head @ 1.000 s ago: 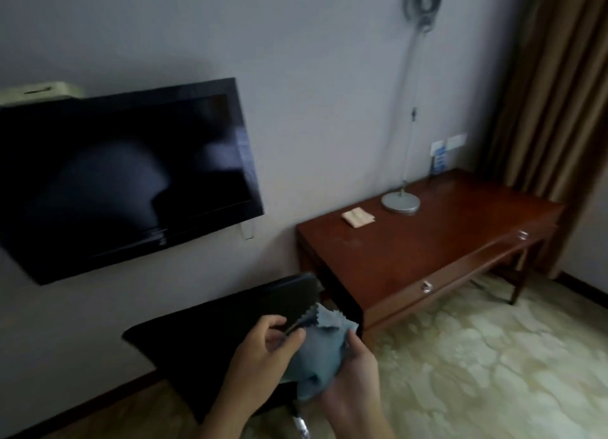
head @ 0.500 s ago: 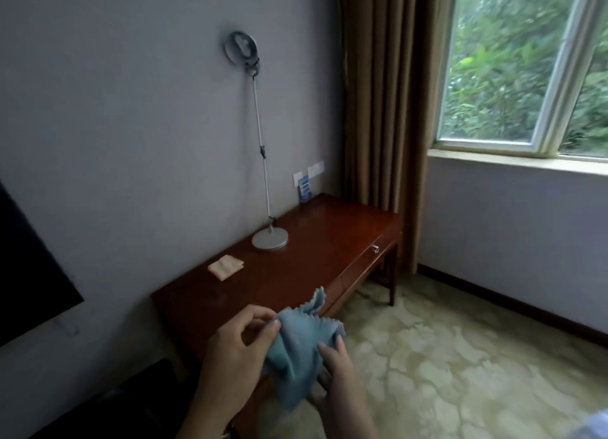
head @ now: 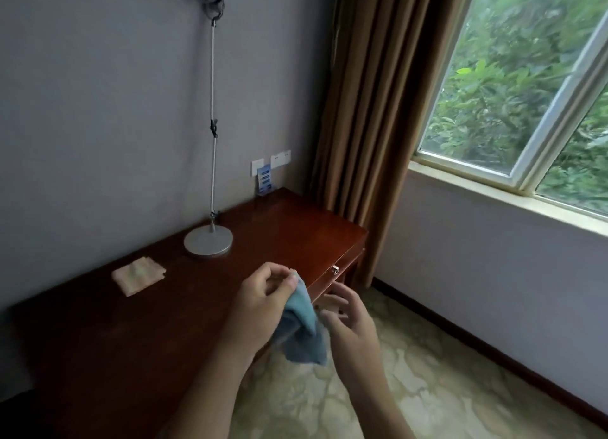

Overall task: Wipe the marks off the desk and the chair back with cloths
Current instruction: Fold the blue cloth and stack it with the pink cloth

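Note:
A dark red wooden desk (head: pixel 98 340) stands against the grey wall. My left hand (head: pixel 260 303) pinches the top corner of a blue cloth (head: pixel 302 333), which hangs down over the desk's front edge. My right hand (head: pixel 348 317) hovers just right of the cloth with its fingers loosely spread; whether they touch the cloth is unclear. A folded beige cloth (head: pixel 138 275) lies on the desk near the wall. The chair is out of view.
A tall silver lamp with a round base (head: pixel 208 239) stands on the desk by the wall. A small blue card holder (head: pixel 265 180) sits at the desk's far corner. Brown curtains (head: pixel 368 126) and a window (head: pixel 526 86) are on the right. Pale patterned floor lies below.
The view has swung right, away from the television and the black chair, and closer to the desk. The cloth, held by both hands before, now hangs from my left hand; my right hand has come off it.

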A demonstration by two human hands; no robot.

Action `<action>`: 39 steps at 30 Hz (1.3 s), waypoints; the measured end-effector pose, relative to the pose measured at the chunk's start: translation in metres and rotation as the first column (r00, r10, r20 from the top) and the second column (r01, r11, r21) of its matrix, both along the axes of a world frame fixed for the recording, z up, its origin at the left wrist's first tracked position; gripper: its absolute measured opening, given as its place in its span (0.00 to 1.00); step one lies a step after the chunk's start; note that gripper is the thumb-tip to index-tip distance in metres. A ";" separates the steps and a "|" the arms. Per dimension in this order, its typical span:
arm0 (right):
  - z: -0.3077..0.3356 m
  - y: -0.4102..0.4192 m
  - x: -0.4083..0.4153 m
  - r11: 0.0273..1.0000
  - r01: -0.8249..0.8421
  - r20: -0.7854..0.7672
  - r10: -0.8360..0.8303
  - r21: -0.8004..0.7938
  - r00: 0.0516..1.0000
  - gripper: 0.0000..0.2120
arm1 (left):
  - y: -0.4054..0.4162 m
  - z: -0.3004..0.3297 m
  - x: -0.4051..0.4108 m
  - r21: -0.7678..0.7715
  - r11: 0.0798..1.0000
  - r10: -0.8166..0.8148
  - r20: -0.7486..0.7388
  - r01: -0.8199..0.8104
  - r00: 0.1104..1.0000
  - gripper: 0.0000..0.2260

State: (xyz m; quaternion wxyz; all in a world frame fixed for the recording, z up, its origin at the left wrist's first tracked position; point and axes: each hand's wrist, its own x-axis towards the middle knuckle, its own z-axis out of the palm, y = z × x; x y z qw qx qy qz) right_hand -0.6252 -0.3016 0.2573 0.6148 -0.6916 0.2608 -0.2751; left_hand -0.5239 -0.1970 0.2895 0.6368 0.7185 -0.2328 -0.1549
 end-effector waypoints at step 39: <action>-0.005 -0.192 0.473 -0.260 -0.732 -0.753 0.434 -0.630 0.495 0.14 | -0.050 0.000 0.372 0.743 0.656 -0.172 0.317 -0.132 0.933 0.13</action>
